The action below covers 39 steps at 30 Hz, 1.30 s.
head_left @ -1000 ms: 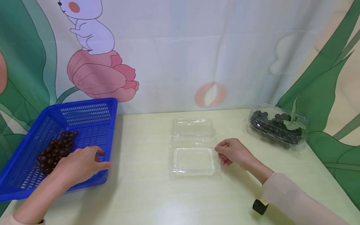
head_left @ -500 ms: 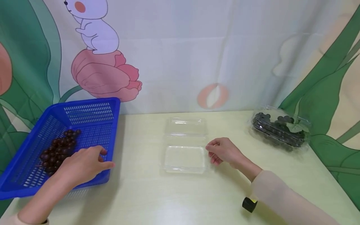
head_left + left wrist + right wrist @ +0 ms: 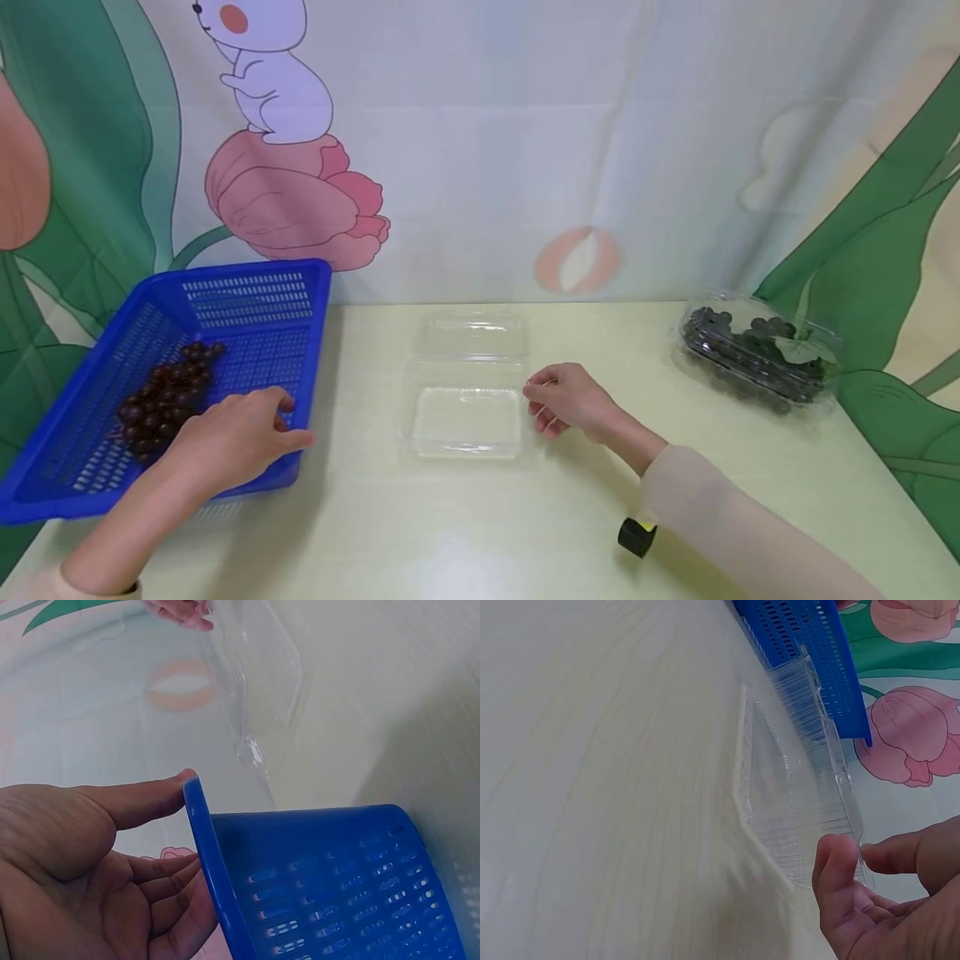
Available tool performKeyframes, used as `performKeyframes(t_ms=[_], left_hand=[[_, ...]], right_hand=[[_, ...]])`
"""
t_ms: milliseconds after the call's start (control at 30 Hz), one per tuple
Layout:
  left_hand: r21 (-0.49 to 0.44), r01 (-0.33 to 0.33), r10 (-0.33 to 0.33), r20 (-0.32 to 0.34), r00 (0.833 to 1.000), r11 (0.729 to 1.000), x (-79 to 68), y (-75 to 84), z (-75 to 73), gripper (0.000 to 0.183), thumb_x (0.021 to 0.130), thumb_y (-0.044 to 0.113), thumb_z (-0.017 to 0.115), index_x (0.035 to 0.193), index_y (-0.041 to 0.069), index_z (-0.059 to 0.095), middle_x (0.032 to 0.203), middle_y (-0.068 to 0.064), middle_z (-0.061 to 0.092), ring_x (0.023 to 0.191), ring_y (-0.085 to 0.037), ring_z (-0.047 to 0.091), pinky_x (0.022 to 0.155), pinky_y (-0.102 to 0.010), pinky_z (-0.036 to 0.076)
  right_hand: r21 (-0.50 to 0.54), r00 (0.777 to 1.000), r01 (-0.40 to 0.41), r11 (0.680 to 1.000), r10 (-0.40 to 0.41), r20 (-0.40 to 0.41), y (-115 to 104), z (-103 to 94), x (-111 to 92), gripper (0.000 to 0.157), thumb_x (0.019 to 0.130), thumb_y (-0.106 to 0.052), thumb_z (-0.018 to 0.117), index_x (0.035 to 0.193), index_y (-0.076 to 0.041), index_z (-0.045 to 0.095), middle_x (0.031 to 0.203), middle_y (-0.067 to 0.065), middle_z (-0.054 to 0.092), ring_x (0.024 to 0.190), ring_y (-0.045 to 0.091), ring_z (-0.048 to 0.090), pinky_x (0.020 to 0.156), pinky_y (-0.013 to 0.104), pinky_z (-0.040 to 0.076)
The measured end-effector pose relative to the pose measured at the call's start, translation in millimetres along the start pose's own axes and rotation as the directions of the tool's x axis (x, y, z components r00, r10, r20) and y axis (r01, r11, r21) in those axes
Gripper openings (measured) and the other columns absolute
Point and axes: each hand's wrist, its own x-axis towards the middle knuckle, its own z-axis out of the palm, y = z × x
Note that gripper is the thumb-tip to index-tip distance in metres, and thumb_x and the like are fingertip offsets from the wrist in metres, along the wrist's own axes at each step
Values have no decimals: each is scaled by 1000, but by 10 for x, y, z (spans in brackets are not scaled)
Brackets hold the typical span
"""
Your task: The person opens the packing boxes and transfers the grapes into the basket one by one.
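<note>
My left hand (image 3: 232,442) holds the right rim of a blue plastic basket (image 3: 322,862), thumb at the lip and fingers curled behind it. A bunch of dark red grapes (image 3: 168,396) lies inside the basket, partly covered by this hand in the head view. Mid-table lies a clear plastic clamshell box (image 3: 467,425), its lid (image 3: 474,337) folded back towards the curtain. My right hand (image 3: 566,400) pinches the box's right edge between thumb and index finger, as the right wrist view shows. Nothing lies in the box.
At the back right stands another clear clamshell box (image 3: 757,350), closed, with dark grapes and a green leaf. A small black cylinder (image 3: 636,537) shows beside the right sleeve. A printed curtain (image 3: 465,167) hangs behind the table (image 3: 450,533).
My right hand has slid the clear box left across the table, closer to the basket. My left hand keeps its hold on the basket rim. The head view has shifted slightly.
</note>
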Motion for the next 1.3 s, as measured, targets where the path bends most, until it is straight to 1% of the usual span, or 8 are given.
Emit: performKeyframes(t_ms=[167,333,500,733,1000,1300], left_hand=[[-4,-6,6,-5,1000,1000,-3,4,4,68,94,47,74,132,-7,59,109,-16,72,96,-35,69,71,-59,54],[-5,-17,17,-5,1000,1000,-15,13,4,69,94,47,74,132,-8,59,109,-16,72,96,-36,69,71,-60,54],[-2,-16,16,-7,1000,1000,-43,18,-8,69,94,47,74,132,-8,59,110,-16,73,98,-37,69,71,-60,54],[-2,-21,21,-12,1000,1000,-54,15,-23,66,95,46,73,131,-8,59,109,-16,73,96,-37,69,71,-60,53],[-2,-14,14,-7,1000,1000,-60,9,-25,64,95,45,74,131,-6,60,109,-15,73,98,-36,68,73,-62,52],[-6,-10,10,2,1000,1000,-54,9,-20,66,95,45,74,132,-7,59,110,-16,73,98,-37,68,73,-61,53]], right_hand=[[13,1000,7,1000,-8,18,-60,121,63,26,102,-7,59,120,11,60,82,12,62,58,18,62,51,26,55],[26,1000,-8,1000,8,12,-113,237,133,25,101,-7,61,120,11,61,81,12,63,55,18,60,49,25,53],[23,1000,7,1000,-8,11,-172,357,226,24,101,-6,61,118,11,61,81,13,63,53,16,59,49,24,53],[53,1000,12,999,-13,22,-262,496,321,24,101,-4,61,117,13,62,78,11,62,51,15,59,49,24,54],[38,1000,-1,999,0,17,-319,624,405,22,102,-3,60,116,12,62,77,11,62,51,15,59,48,24,54],[30,1000,6,1000,-7,15,-353,698,478,19,102,-5,61,114,10,63,77,10,61,53,16,58,47,23,53]])
